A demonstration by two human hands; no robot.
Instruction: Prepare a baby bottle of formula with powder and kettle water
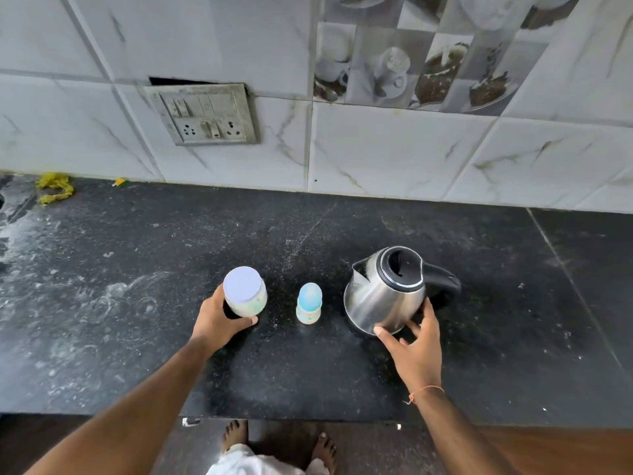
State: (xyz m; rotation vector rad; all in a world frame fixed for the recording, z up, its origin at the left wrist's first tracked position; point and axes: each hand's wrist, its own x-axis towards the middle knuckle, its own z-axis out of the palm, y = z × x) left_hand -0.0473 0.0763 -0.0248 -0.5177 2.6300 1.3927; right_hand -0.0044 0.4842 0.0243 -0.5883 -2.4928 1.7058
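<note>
A powder jar [247, 296] with a pale lilac lid stands on the black counter [308, 371], and my left hand [219, 320] is wrapped around its lower left side. A small baby bottle [309, 303] with a blue cap stands upright between the jar and a steel kettle [383, 296]. The kettle has a black lid and a black handle pointing right. My right hand [416, 347] rests against the kettle's lower front, fingers spread, thumb and fingertips touching the steel body.
A tiled wall with a switch and socket plate [205, 114] rises behind the counter. Yellow scraps [54, 186] lie at the far left near the wall. White smears mark the counter's left part. My bare feet [277, 443] show below the counter's front edge.
</note>
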